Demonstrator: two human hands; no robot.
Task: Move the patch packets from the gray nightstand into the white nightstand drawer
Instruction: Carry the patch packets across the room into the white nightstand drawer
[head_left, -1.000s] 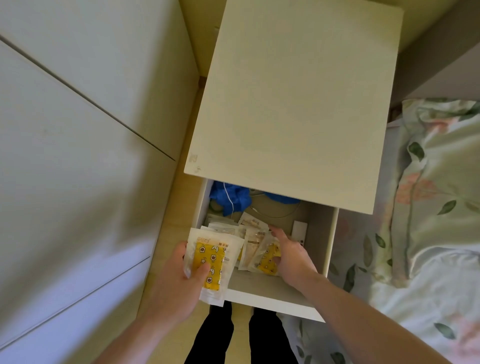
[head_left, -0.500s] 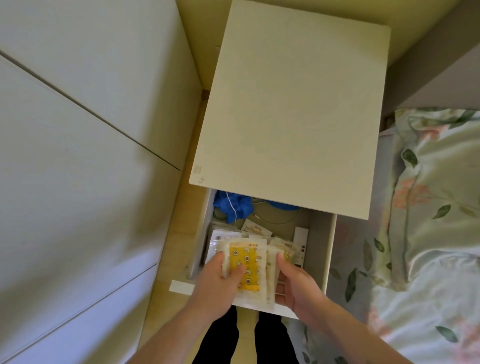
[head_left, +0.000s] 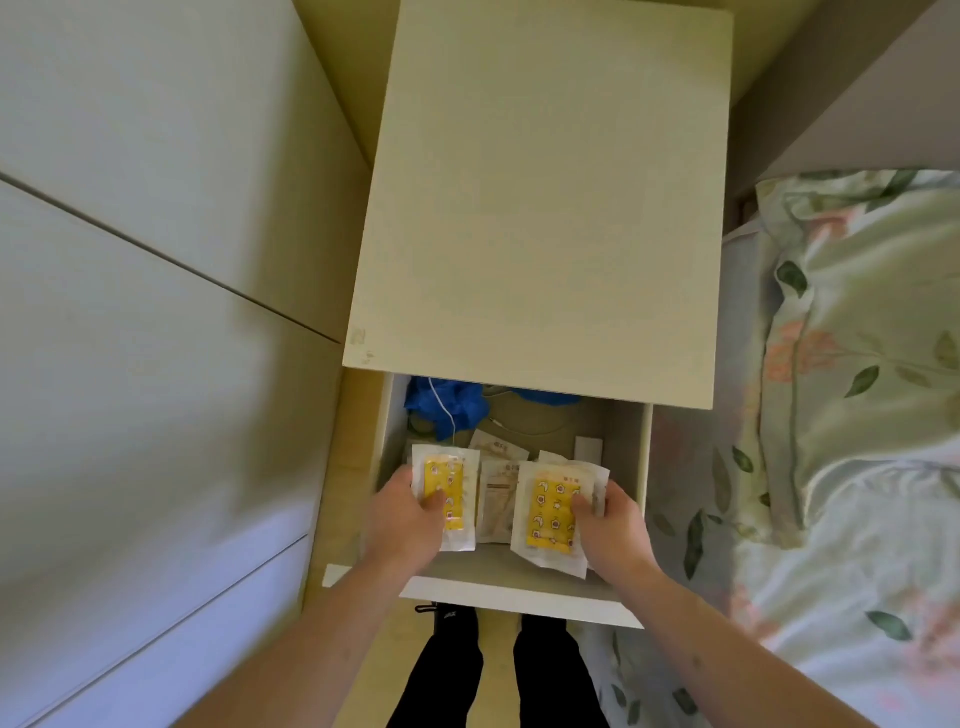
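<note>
The white nightstand (head_left: 540, 208) has its drawer (head_left: 519, 600) pulled open below me. Inside the drawer my left hand (head_left: 402, 519) grips a stack of yellow-printed patch packets (head_left: 452, 483) at the left side. My right hand (head_left: 610, 525) grips another stack of yellow patch packets (head_left: 553, 512) at the right side. Between the two stacks lie several pale beige packets (head_left: 496, 501). The gray nightstand is not in view.
A blue cloth-like item with a white cord (head_left: 447, 402) and a small white box (head_left: 588, 448) sit at the drawer's back. White wardrobe doors (head_left: 156, 312) stand on the left, a floral bed cover (head_left: 857, 415) on the right. My legs (head_left: 498, 670) stand under the drawer front.
The single stack that both hands held over the drawer front is now split. My left hand moved left and my right hand right, each with packets, lower inside the drawer.
</note>
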